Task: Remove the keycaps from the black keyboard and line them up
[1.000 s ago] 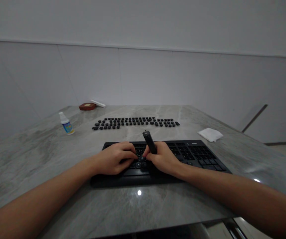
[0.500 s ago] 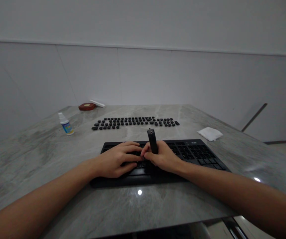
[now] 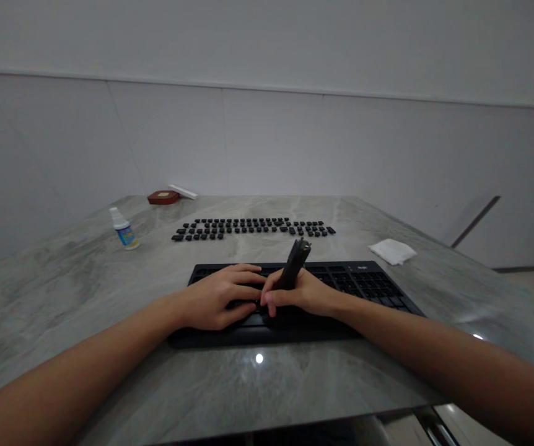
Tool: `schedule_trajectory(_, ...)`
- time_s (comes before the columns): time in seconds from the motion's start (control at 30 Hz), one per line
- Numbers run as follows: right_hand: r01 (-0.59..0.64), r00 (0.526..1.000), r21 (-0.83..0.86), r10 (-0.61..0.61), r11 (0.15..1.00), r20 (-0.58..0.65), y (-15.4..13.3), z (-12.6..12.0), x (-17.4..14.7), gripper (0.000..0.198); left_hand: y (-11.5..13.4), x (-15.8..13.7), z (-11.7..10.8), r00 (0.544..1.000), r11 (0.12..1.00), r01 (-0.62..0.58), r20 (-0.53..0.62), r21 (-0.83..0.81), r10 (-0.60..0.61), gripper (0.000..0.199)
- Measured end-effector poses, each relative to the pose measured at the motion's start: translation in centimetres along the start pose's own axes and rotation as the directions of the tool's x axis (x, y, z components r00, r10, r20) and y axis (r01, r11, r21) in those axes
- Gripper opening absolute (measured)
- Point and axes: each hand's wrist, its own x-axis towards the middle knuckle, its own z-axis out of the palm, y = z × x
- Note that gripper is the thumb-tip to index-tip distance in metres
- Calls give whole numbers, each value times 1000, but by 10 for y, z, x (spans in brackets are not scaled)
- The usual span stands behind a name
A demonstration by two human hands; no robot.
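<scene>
A black keyboard (image 3: pixel 369 282) lies in front of me, many of its keys off the left and middle part. My left hand (image 3: pixel 225 297) rests palm down on its left side, fingers stretched out and slightly apart. Closed around a thick black stick-shaped tool (image 3: pixel 292 263), my right hand (image 3: pixel 302 294) is over the middle of the keyboard. The tool's upper end leans to the right; its lower end is hidden by my fingers, close to my left fingertips. Behind the keyboard, loose black keycaps (image 3: pixel 253 226) are laid out in rows.
A white spray bottle (image 3: pixel 125 229) with a blue label stands at left. At right lies a folded white cloth or tissue (image 3: pixel 392 251). A reddish-brown case (image 3: pixel 163 197) and a white flat piece (image 3: pixel 183 191) sit at the far left of the marble-patterned table (image 3: pixel 155 272), against the wall.
My right hand has turned, tilting the tool from near upright toward the right. Its fingertips have shifted slightly down and left. My left hand stays in place.
</scene>
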Motion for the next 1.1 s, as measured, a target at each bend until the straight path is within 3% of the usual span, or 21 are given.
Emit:
schedule_trajectory(0.3, -85, 992, -207, 63, 975, -112, -1, 6, 7, 39, 5, 5, -4, 999, 1000, -27, 42, -13, 28, 35)
schedule_trajectory(0.63, -62, 959, -197, 4, 978, -283, 10, 8, 10, 36, 2, 3, -1, 997, 1000, 12, 75, -17, -11, 41)
schedule_trajectory(1.1, -32, 956, -217, -33, 976, -290, 13, 9, 9, 39, 1, 3, 1, 998, 999, 21, 54, -32, -19, 39)
